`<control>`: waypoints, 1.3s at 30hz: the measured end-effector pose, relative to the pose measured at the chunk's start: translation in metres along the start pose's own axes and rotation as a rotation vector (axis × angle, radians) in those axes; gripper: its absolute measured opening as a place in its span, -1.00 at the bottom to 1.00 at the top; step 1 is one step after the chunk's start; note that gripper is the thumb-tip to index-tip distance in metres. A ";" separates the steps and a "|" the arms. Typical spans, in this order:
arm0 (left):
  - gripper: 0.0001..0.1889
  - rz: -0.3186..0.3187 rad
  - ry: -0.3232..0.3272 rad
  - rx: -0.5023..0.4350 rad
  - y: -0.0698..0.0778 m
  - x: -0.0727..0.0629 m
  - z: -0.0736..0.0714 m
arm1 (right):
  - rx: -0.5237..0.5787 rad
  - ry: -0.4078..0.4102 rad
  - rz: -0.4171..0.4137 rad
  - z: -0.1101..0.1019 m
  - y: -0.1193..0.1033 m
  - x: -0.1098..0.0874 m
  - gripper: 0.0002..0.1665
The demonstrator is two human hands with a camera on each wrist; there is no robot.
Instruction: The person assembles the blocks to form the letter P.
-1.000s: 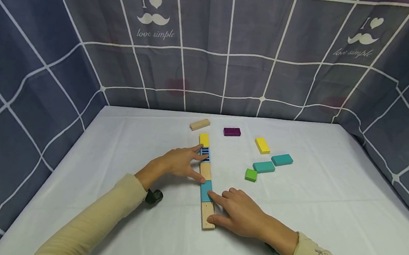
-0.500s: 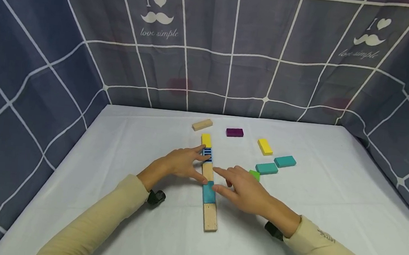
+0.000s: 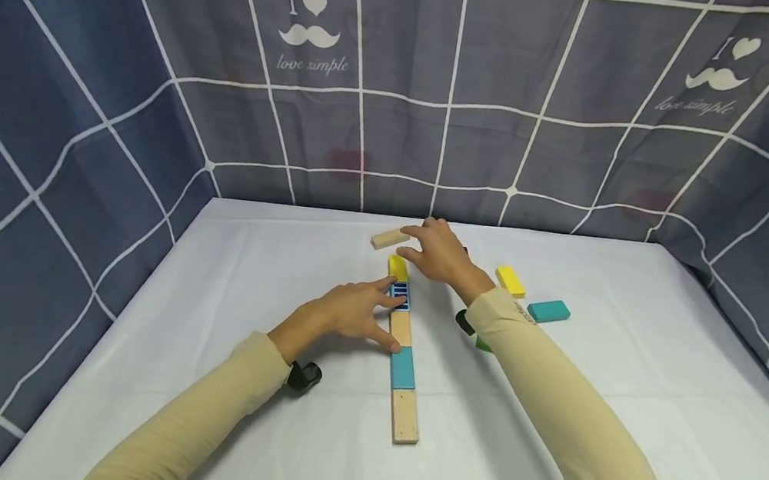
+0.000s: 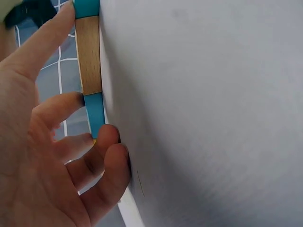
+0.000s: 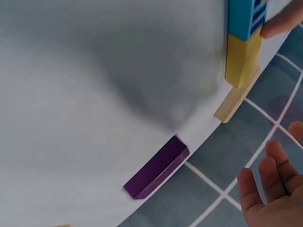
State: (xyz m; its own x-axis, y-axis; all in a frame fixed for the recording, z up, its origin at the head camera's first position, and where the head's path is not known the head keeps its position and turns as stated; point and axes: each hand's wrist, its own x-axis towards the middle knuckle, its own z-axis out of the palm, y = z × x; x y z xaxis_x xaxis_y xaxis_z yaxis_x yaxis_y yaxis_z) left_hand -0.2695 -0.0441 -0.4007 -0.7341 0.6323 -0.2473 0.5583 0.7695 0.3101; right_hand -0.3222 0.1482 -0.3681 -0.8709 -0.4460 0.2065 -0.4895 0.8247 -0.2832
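A straight row of blocks runs away from me: a wooden block (image 3: 405, 416), a teal block (image 3: 403, 368), another wooden block (image 3: 400, 330), a blue striped block (image 3: 400, 292) and a yellow block (image 3: 397, 264) at the far end. My left hand (image 3: 350, 310) lies along the row's left side with spread fingers, its thumb at the teal block and fingertips by the striped one. Above the far end hovers my right hand (image 3: 440, 252), fingers apart and holding nothing, close to a loose wooden block (image 3: 387, 239). A purple block (image 5: 156, 168) shows in the right wrist view.
Right of the row lie a yellow block (image 3: 510, 281), a teal block (image 3: 548, 311) and a green block (image 3: 482, 344) partly hidden by my right sleeve. A white cloth (image 3: 271, 260) covers the table, and a dark checked curtain (image 3: 394, 140) stands behind and at both sides.
My right hand has moved from beside the near blocks, along the row, to its far end. The left hand stays at the row.
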 end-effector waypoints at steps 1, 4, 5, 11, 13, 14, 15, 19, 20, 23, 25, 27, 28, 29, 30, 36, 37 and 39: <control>-0.02 -0.001 0.000 0.000 0.000 0.000 0.000 | -0.010 -0.001 0.010 0.002 0.000 0.007 -0.46; -0.03 -0.006 -0.001 0.000 0.001 -0.001 -0.002 | -0.042 -0.024 0.054 0.007 -0.003 0.026 -0.48; -0.03 -0.006 -0.002 -0.004 0.001 -0.001 -0.002 | -0.051 -0.035 0.070 0.008 -0.005 0.030 -0.49; -0.03 -0.014 -0.015 -0.023 0.003 -0.004 -0.001 | -0.124 -0.147 0.185 0.017 -0.009 0.045 -0.50; -0.03 -0.021 -0.013 -0.017 0.003 -0.005 0.000 | -0.129 -0.175 0.227 0.020 -0.008 0.047 -0.49; -0.03 -0.023 -0.010 -0.013 0.003 -0.005 0.000 | -0.127 -0.184 0.246 0.022 -0.007 0.048 -0.48; -0.03 -0.025 -0.005 -0.008 0.003 -0.005 0.000 | -0.125 -0.191 0.263 0.024 -0.007 0.049 -0.47; -0.05 -0.022 -0.002 -0.003 0.002 -0.006 0.000 | -0.113 -0.216 0.289 0.031 -0.002 0.052 -0.42; -0.05 -0.019 -0.001 -0.004 0.002 -0.006 0.000 | -0.114 -0.221 0.292 0.033 -0.001 0.052 -0.40; -0.05 -0.009 -0.001 -0.009 0.003 -0.005 0.000 | -0.104 -0.223 0.300 0.037 0.001 0.053 -0.37; -0.04 -0.007 -0.003 -0.005 0.004 -0.005 -0.001 | -0.089 -0.215 0.305 0.039 0.002 0.054 -0.37; -0.04 -0.011 -0.008 -0.002 0.005 -0.005 -0.001 | -0.072 -0.207 0.308 0.040 0.004 0.054 -0.38; -0.04 -0.015 -0.010 0.000 0.005 -0.005 -0.001 | -0.067 -0.203 0.309 0.041 0.004 0.054 -0.39; -0.04 -0.018 -0.013 0.002 0.006 -0.005 -0.001 | -0.063 -0.197 0.312 0.042 0.005 0.054 -0.41; -0.04 -0.020 -0.015 0.001 0.006 -0.005 -0.001 | -0.062 -0.190 0.314 0.043 0.006 0.055 -0.43; -0.04 -0.013 -0.011 -0.009 0.005 -0.004 -0.001 | -0.060 -0.144 0.314 0.046 0.010 0.056 -0.57; -0.04 -0.013 -0.011 -0.010 0.005 -0.004 -0.001 | -0.055 -0.143 0.311 0.046 0.011 0.056 -0.58; -0.04 -0.015 -0.015 -0.011 0.004 -0.004 0.000 | -0.047 -0.144 0.305 0.046 0.012 0.056 -0.58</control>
State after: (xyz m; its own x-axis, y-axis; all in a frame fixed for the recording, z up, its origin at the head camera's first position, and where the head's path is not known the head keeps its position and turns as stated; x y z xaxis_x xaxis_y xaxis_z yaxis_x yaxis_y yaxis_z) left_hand -0.2645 -0.0430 -0.3986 -0.7366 0.6221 -0.2654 0.5429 0.7778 0.3165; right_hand -0.3791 0.1170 -0.4034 -0.9758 -0.2180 -0.0169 -0.2057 0.9413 -0.2678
